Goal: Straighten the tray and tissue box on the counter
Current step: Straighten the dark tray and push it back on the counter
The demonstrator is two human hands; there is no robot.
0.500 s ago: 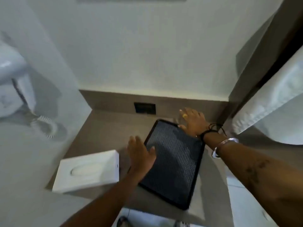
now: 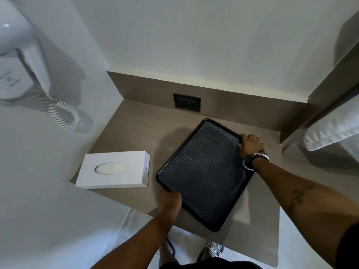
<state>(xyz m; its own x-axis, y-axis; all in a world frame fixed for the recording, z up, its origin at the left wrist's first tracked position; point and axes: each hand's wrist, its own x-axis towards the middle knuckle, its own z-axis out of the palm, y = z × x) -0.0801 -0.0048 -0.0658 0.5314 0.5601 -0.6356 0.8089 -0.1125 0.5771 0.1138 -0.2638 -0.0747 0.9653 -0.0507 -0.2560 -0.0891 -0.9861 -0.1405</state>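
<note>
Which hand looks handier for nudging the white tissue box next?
Probably the left hand: it grips the tray at the corner nearest the tissue box. The right hand holds the tray's far edge, across from the box.

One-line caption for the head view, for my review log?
Both hands grip the black tray, left hand at its near-left edge, right hand at its far-right corner; white tissue box sits untouched on counter.
</note>
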